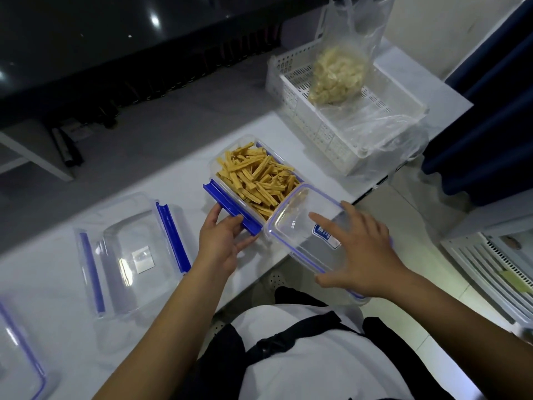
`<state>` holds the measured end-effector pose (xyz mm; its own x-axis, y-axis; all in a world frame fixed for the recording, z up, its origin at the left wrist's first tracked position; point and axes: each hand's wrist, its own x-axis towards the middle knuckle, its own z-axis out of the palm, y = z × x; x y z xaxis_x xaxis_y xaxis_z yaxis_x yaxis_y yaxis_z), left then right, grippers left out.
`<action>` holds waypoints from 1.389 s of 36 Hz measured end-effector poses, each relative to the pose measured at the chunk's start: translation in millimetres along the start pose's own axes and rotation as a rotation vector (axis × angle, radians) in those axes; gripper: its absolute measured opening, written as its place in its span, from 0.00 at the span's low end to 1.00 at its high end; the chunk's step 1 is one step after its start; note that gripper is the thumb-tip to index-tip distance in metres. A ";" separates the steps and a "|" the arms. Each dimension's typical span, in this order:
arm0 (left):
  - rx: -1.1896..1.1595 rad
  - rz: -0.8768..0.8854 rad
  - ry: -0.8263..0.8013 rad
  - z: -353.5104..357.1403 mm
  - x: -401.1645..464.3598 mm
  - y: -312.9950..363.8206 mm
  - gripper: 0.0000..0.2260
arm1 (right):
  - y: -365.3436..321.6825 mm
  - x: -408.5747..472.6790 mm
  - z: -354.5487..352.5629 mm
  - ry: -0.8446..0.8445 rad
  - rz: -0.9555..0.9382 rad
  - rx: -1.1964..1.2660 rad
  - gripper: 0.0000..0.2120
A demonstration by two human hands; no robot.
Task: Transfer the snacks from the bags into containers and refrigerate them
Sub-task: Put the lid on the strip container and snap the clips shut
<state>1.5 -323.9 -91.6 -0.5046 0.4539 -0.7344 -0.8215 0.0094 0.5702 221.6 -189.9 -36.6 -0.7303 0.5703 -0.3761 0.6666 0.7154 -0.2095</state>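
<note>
A: How are the fingers placed?

B: The left hand (pixel 223 241) is curled round the blue clip (pixel 227 207) on the near side of the filled container (pixel 253 180), which is gripped there. The right hand (pixel 359 252) is laid flat on the clear lid (pixel 311 238), its fingers (pixel 324 223) spread and nearly straight; the thumb is hooked under the near edge, so the lid is carried tilted, its far end resting over the container's near corner.

A: What is judged done?

B: One portion is taken as transferred: the container is heaped with yellow snack sticks (pixel 256 176). It is not yet sealed, since the lid is only partly over it and the clips are folded out.

A: And what is left?

B: A bag of pale snacks (pixel 336 75) is seen unemptied in the white basket (pixel 291 79), and an empty container (pixel 129 252) is waiting to the left. Part of another clear piece (pixel 20 356) is cut off at the left edge. Refrigeration is not begun; no fridge is shown.

A: The surroundings?

B: Everything is set on a white counter (pixel 178 157). A grey floor and a dark glossy table (pixel 101 39) are seen beyond it, a dark blue curtain (pixel 490 125) at the right, and a white slatted rack (pixel 490 264) below it.
</note>
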 end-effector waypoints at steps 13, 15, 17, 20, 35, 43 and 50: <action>0.069 0.038 0.003 -1.8 1.8 -1.5 0.24 | -70.0 77.5 -27.0 0.154 -0.033 0.023 0.53; 0.072 0.043 0.002 -1.6 2.4 -1.2 0.24 | -77.0 89.4 -18.1 0.133 -0.023 -0.039 0.52; 0.063 0.047 0.002 -2.0 2.8 -1.6 0.24 | -74.5 95.4 -9.1 0.091 -0.007 -0.064 0.52; 0.052 0.049 -0.003 -3.5 3.1 -2.8 0.24 | -62.1 92.6 0.3 0.064 0.016 -0.034 0.52; 0.061 0.042 -0.004 -3.4 4.6 -2.8 0.25 | -58.4 103.6 6.1 0.058 0.029 -0.008 0.52; 0.082 0.038 -0.011 -4.7 4.0 -1.3 0.26 | -66.0 113.9 2.4 0.050 0.015 -0.015 0.53; 0.073 0.043 -0.020 -4.3 3.9 -1.3 0.26 | -56.5 91.7 -3.7 0.084 0.034 0.074 0.54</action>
<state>-0.6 -326.0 -96.8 -0.5327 0.4726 -0.7020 -0.7776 0.0541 0.6265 116.4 -176.5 -55.9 -0.7150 0.6280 -0.3074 0.6981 0.6651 -0.2649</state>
